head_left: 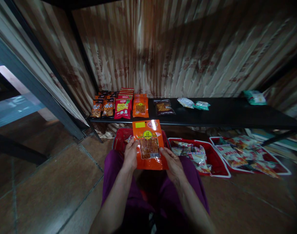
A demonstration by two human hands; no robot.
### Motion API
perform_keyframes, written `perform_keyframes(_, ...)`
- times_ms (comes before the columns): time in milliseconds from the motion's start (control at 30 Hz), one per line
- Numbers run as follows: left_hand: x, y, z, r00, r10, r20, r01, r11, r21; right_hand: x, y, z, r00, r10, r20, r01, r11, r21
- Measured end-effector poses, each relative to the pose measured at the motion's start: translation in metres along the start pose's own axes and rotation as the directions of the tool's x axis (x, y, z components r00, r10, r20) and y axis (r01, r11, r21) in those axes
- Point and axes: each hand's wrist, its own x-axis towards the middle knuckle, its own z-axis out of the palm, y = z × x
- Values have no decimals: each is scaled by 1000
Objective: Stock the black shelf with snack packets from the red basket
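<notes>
An orange snack packet (148, 148) with a clear window of brown sticks is held upright before me. My left hand (130, 156) pinches its left edge, and my right hand (171, 162) grips the lower right edge. Behind it, a similar orange packet (140, 107) stands on the black shelf (226, 113). Red snack packets (123, 107) and dark-and-orange bags (108, 106) stand in rows to its left. Right of it lies a dark packet (163, 107) with a window. Just behind the held packet is a red basket (119, 138), partly hidden by it and my hands.
A red basket (220, 162) and another basket (283, 165) with white rims hold snack bags on the floor at right. White-and-green packets (201, 105) and a green packet (255, 97) lie on the shelf. A striped curtain hangs behind; metal posts (46, 87) stand at left.
</notes>
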Motion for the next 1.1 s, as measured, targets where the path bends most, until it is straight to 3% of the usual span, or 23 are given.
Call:
perform_keyframes(267,-4,4,-2,1000,1,2,-1,997,78,11,-21,-7,998,-50,46,56,991,-125)
perform_keyframes(500,-10,7,0,995,14,94,-29,987,157,12,-39,4,993,-116,0,115,992,-48)
perform_keyframes(1100,-9,3,-5,992,24,124,-44,985,164,9,-45,15,992,-106,-66,111,991,81)
